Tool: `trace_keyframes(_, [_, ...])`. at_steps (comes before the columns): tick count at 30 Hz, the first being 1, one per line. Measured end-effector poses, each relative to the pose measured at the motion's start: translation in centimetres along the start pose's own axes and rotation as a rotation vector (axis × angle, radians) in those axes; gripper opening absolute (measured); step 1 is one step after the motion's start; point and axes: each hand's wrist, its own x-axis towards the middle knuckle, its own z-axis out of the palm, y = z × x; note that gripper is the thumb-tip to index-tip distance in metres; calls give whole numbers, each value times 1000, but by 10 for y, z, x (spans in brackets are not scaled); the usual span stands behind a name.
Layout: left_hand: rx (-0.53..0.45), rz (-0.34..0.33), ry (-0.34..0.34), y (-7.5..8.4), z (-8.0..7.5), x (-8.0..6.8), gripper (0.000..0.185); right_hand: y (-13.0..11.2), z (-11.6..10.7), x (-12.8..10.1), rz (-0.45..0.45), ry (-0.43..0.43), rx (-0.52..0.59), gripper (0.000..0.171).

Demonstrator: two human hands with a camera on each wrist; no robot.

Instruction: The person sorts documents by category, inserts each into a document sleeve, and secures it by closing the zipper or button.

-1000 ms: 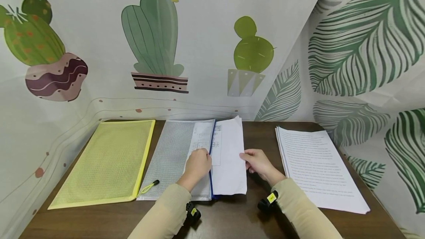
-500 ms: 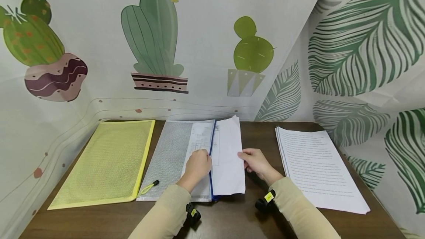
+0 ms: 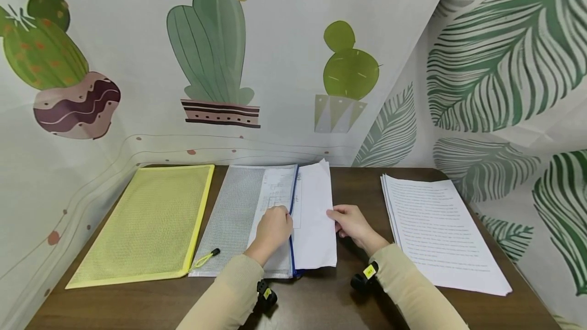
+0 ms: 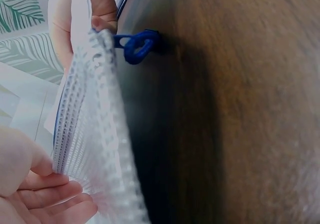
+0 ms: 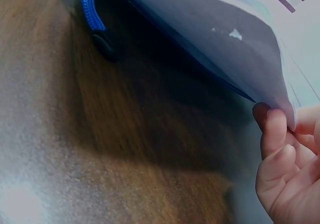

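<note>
A clear mesh pouch [image 3: 234, 218] with a blue zip edge lies flat on the brown table [image 3: 357, 187]. White sheets [image 3: 316, 228] sit partly inside it and stick out to the right. My left hand [image 3: 281, 215] grips the pouch's upper layer at the blue edge; the left wrist view shows that mesh layer [image 4: 95, 134] lifted over my fingers [image 4: 50, 201]. My right hand [image 3: 335, 216] pinches the sheets' right edge, and the right wrist view shows its fingertips [image 5: 277, 144] on the paper [image 5: 225, 44]. The blue zip pull [image 5: 91, 12] lies at the pouch's near corner.
A yellow mesh pouch [image 3: 147, 223] lies to the left, its zip pull [image 3: 206, 257] resting on the clear pouch. A stack of printed pages [image 3: 440, 233] lies to the right. Cactus and leaf cloths hang behind and on the right.
My right hand has moved a little to the left, sliding the white sheets further into the clear pouch. My left hand has stayed at the blue edge.
</note>
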Motion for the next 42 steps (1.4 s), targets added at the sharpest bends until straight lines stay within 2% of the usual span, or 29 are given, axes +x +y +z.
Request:
trace_keyframes(12, [12, 13, -10, -1, 2, 0, 17, -1, 4, 1, 10, 0, -14, 26])
trace_keyframes(29, [23, 36, 16, -1, 2, 0, 17, -2, 11, 3, -14, -12, -34, 28])
trace_keyframes(35, [27, 48, 21, -1, 2, 0, 17, -3, 12, 5, 5, -6, -23, 28])
trace_keyframes(42, [20, 33, 7, 0, 1, 0, 18, -5, 16, 4, 13, -4, -5, 25])
